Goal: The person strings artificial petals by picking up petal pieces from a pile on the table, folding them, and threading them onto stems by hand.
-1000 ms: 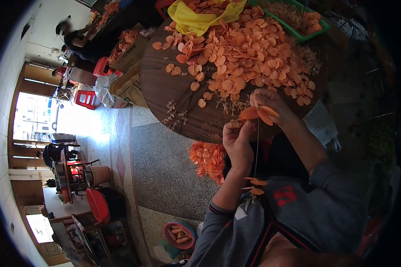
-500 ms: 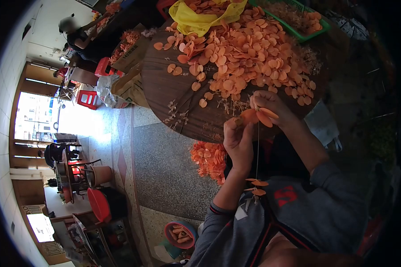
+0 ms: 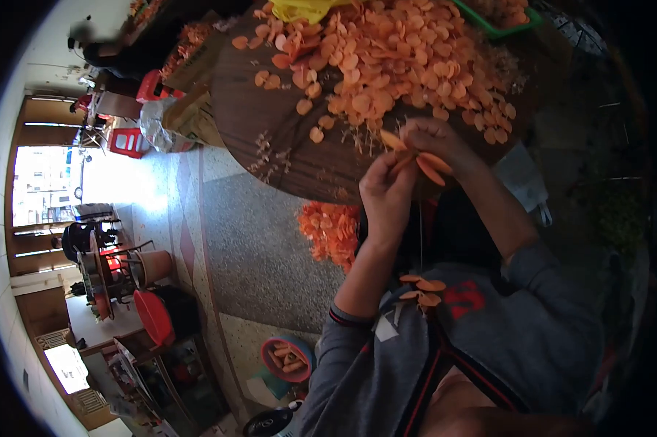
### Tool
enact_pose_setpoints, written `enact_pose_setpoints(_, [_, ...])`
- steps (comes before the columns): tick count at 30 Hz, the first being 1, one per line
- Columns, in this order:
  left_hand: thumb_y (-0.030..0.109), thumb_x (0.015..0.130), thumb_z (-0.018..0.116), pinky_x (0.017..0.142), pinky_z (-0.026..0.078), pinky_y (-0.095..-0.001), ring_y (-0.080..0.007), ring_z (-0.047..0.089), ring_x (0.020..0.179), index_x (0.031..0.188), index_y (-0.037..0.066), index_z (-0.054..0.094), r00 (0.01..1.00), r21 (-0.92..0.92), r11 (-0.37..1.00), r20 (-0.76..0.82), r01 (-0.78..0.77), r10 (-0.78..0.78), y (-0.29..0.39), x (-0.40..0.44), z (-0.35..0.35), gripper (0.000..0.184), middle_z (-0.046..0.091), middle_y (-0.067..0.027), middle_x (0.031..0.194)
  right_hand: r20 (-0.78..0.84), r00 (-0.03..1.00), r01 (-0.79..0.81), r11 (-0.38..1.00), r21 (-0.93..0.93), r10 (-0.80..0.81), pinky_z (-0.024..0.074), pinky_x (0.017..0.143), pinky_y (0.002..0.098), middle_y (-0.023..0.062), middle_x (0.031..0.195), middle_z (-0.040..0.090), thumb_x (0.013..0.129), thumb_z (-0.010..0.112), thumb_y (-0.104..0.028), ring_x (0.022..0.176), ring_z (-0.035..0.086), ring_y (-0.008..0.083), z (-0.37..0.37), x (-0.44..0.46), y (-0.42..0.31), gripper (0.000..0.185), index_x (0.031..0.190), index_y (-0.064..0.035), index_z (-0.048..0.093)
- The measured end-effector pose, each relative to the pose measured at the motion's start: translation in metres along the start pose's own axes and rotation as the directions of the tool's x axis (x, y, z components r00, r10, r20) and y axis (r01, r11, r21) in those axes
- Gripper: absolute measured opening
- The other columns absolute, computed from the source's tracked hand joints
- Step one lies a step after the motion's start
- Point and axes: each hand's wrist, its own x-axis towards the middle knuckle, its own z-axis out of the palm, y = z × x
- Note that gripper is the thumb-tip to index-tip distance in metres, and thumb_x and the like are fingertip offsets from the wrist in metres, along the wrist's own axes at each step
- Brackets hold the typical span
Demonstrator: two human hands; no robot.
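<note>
My left hand (image 3: 384, 193) and my right hand (image 3: 436, 144) are close together over the near edge of the round wooden table. Both are closed, fingers pinched around a small bunch of orange petals (image 3: 431, 172) on a thin stem (image 3: 420, 233). The petals fan out between and below my fingers; the exact grip points are hidden. Down from my hands the stem runs to another cluster of orange petals (image 3: 421, 290) in front of my grey shirt. Beyond my hands a large heap of loose orange petals (image 3: 386, 62) covers much of the table (image 3: 233, 109).
A yellow bag (image 3: 303, 9) and a green basket (image 3: 499, 30) stand at the table's far side. Bare twigs (image 3: 268, 156) lie on its left part. Orange flowers (image 3: 330, 233) are below the edge. A tub (image 3: 306, 362) and red stool (image 3: 128, 143) stand on the floor. Another person is at upper left.
My hands have moved up and slightly left in view, drawing closer together on the petals. The hanging cluster has risen a little. The whole view has shifted, with the table higher.
</note>
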Motion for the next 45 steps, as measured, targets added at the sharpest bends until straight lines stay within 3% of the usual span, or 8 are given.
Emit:
enact_pose_setpoints(9, [-0.004, 0.08, 0.056, 0.064, 0.045, -0.0177, -0.0048, 0.057, 0.073, 0.09, -0.002, 0.059, 0.941, -0.196, 0.964, 0.321, 0.18, -0.111, 0.013, -0.008, -0.006, 0.011, 0.062, -0.0015, 0.079, -0.059, 0.983, 0.181, 0.971, 0.157, -0.173, 0.0284, 0.055, 0.0209, -0.001, 0.064, 0.04, 0.092, 0.051, -0.023, 0.06, 0.035, 0.0077, -0.005, 0.008, 0.0, 0.031, 0.065, -0.0081, 0.045])
enact_pose_setpoints(16, [-0.007, 0.08, 0.058, 0.07, 0.044, -0.0185, -0.007, 0.055, 0.078, 0.089, 0.0, 0.059, 0.901, -0.348, 0.916, 0.434, 0.2, -0.032, -0.001, -0.04, -0.016, 0.011, 0.058, -0.0034, 0.089, -0.058, 0.969, 0.244, 0.884, 0.4, -0.241, 0.0269, 0.054, 0.0219, -0.0002, 0.064, 0.037, 0.092, 0.049, -0.023, 0.058, 0.032, 0.0093, -0.013, 0.012, 0.01, 0.029, 0.068, -0.0081, 0.044])
enact_pose_setpoints(26, [-0.004, 0.078, 0.062, 0.076, 0.049, -0.0286, -0.0193, 0.06, 0.085, 0.087, 0.0, 0.06, 0.862, -0.456, 0.815, 0.496, 0.356, -0.099, -0.013, -0.071, -0.022, 0.01, 0.06, -0.0129, 0.092, -0.019, 0.982, 0.18, 0.899, 0.4, -0.188, 0.0273, 0.051, 0.0204, 0.001, 0.066, 0.043, 0.093, 0.048, -0.027, 0.059, 0.034, 0.0075, -0.009, 0.009, 0.015, 0.033, 0.066, -0.0077, 0.046])
enact_pose_setpoints(29, [-0.009, 0.078, 0.06, 0.084, 0.046, -0.0271, -0.0162, 0.057, 0.094, 0.096, 0.0, 0.06, 0.828, -0.448, 0.825, 0.559, 0.344, -0.041, -0.02, -0.074, -0.024, 0.021, 0.057, -0.0106, 0.104, 0.019, 0.983, 0.162, 0.907, 0.39, -0.184, 0.0273, 0.052, 0.0208, 0.0003, 0.066, 0.042, 0.093, 0.048, -0.027, 0.059, 0.034, 0.0075, -0.009, 0.009, 0.015, 0.032, 0.067, -0.0085, 0.046])
enact_pose_setpoints(32, [0.0, 0.077, 0.063, 0.089, 0.044, -0.0355, -0.0235, 0.054, 0.106, 0.11, 0.004, 0.055, 0.811, -0.448, 0.848, 0.583, 0.282, 0.038, -0.011, -0.067, -0.025, 0.035, 0.053, -0.0152, 0.115, 0.005, 0.987, 0.15, 0.921, 0.359, -0.163, 0.0278, 0.054, 0.0229, -0.0016, 0.06, 0.038, 0.092, 0.049, -0.029, 0.058, 0.035, 0.0091, -0.01, 0.007, 0.013, 0.032, 0.067, -0.0102, 0.045])
enact_pose_setpoints(35, [0.001, 0.076, 0.062, 0.094, 0.04, -0.038, -0.0251, 0.048, 0.115, 0.117, 0.003, 0.05, 0.876, -0.648, 0.704, 0.476, 0.292, 0.075, -0.009, -0.053, -0.044, 0.043, 0.047, -0.0154, 0.124, 0.012, 0.992, 0.114, 0.942, 0.316, -0.124, 0.0298, 0.056, 0.0227, -0.0015, 0.061, 0.04, 0.091, 0.051, -0.03, 0.06, 0.038, 0.0096, -0.009, 0.002, 0.009, 0.033, 0.066, -0.0096, 0.045])
enact_pose_setpoints(38, [-0.007, 0.079, 0.056, 0.094, 0.04, -0.0323, -0.0238, 0.05, 0.113, 0.123, 0.002, 0.042, 0.979, -0.386, 0.919, 0.204, 0.08, 0.001, -0.009, -0.031, -0.05, 0.047, 0.049, -0.0138, 0.121, 0.055, 0.995, 0.062, 0.969, 0.237, -0.077, 0.0314, 0.058, 0.0223, -0.0017, 0.063, 0.042, 0.09, 0.053, -0.031, 0.062, 0.039, 0.0093, -0.001, -0.004, 0.012, 0.033, 0.066, -0.0087, 0.046])
enact_pose_setpoints(45, [-0.005, 0.08, 0.058, 0.076, 0.047, -0.0224, -0.0103, 0.059, 0.087, 0.095, -0.001, 0.059, 0.975, -0.019, 0.999, 0.218, -0.05, 0.053, -0.01, -0.006, -0.025, 0.015, 0.061, -0.0075, 0.094, 0.123, 0.992, -0.049, 0.995, 0.09, 0.038, 0.0317, 0.057, 0.0201, -0.0023, 0.068, 0.044, 0.091, 0.053, -0.028, 0.064, 0.038, 0.005, 0.006, -0.011, 0.017, 0.031, 0.068, -0.0078, 0.047])
